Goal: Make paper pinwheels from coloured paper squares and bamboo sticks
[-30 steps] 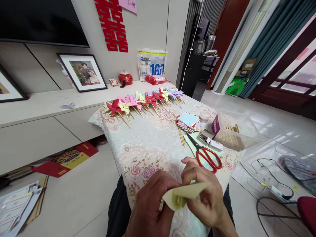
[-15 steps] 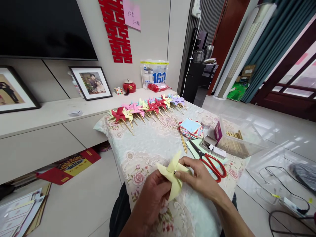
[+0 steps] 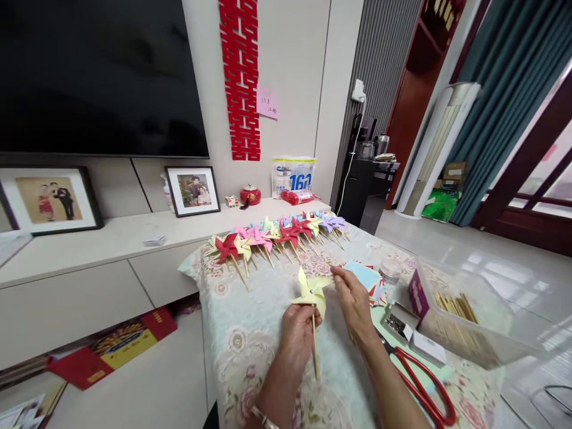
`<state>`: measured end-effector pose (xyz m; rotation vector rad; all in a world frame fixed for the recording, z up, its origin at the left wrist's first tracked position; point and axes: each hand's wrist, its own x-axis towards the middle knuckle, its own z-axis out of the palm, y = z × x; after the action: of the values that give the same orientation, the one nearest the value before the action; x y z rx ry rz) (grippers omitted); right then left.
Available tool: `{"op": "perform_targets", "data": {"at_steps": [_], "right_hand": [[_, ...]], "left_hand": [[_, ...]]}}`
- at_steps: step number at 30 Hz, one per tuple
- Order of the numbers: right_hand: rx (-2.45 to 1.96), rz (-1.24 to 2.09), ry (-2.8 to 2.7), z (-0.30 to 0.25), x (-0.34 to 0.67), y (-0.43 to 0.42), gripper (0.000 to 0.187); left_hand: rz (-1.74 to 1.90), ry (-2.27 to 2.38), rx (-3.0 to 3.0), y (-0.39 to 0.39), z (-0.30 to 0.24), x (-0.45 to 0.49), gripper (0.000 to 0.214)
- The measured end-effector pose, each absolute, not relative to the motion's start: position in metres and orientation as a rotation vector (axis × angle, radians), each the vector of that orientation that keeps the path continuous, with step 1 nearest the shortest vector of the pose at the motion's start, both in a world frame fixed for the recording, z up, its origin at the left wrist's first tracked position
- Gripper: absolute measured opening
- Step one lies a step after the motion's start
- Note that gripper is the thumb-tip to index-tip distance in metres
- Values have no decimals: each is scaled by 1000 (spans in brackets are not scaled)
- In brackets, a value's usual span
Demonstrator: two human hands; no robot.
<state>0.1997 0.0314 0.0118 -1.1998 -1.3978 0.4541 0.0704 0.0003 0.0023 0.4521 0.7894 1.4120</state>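
Note:
A pale yellow paper pinwheel point(image 3: 308, 292) with a silver pin at its centre stands out over the table, its wooden stick point(image 3: 315, 351) pointing down toward me. My left hand point(image 3: 297, 333) is closed around the stick just below the blades. To the right, my right hand point(image 3: 355, 301) is apart from the pinwheel, fingers stretched out and holding nothing. It partly covers a stack of coloured paper squares point(image 3: 364, 275). Red-handled scissors point(image 3: 420, 381) lie by my right forearm, their blades mostly hidden behind it. A small box of metal pins point(image 3: 395, 323) sits beyond them.
Finished pinwheels point(image 3: 288, 233) lie in a row along the far side of the flowered tablecloth point(image 3: 250, 310). At right stands a clear plastic bin point(image 3: 473, 333) with wooden sticks point(image 3: 456, 307). A round clear tub point(image 3: 390, 271) is behind it. Picture frames point(image 3: 193, 190) line the cabinet.
My right hand has let go of the pinwheel and moved off to the right, opening. My left hand has raised the pinwheel forward, so its stick now shows. The camera view has tilted up.

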Motion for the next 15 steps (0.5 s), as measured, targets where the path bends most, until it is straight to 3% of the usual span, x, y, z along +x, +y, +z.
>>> {"op": "perform_targets", "data": {"at_steps": [8,15], "right_hand": [[-1128,307,-1610,9,217,21,26],[-1107,201,-1777,18,222,14,31]], "left_hand": [[1335,831,508,-4,-6,73,19],[1265,810,518,-13,2,83,24]]}}
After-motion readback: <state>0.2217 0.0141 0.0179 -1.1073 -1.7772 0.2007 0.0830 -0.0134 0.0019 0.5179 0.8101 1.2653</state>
